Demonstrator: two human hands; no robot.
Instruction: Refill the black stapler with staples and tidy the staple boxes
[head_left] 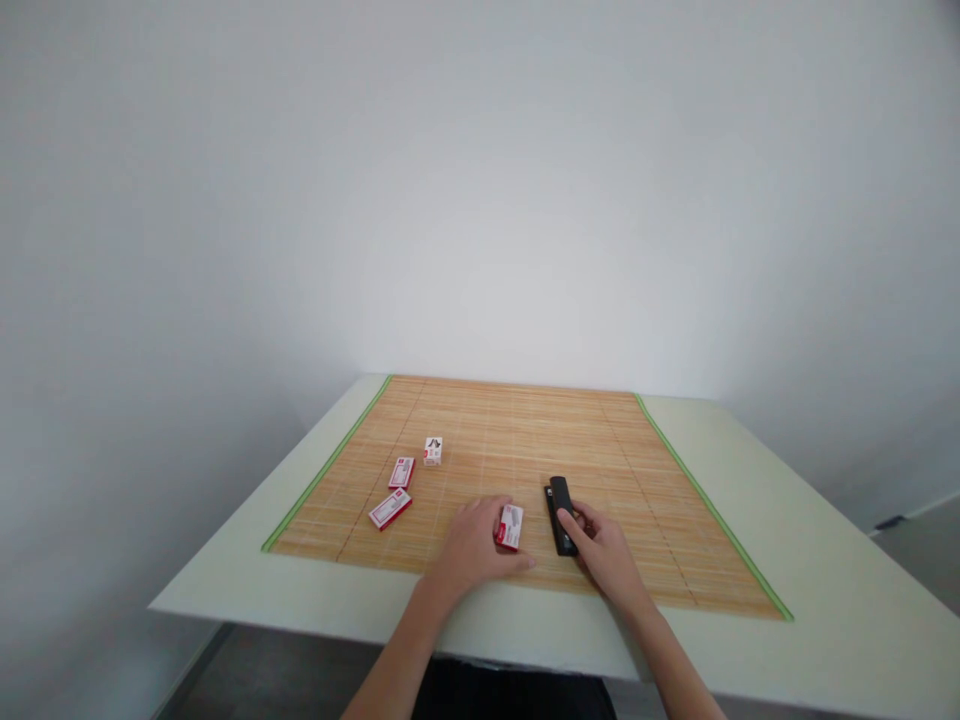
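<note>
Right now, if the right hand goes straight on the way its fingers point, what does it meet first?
The black stapler: the right hand points forward-left and its fingertips look to be on the stapler's near end, though depth is unclear. Beyond it lies bare bamboo mat.

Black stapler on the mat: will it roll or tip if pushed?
Probably neither: the black stapler is long, low and lies flat. The slatted bamboo mat likely makes it drag, not glide. It looks rigid under the right hand.

Print on the small box (510, 526) is too small to read.
</note>
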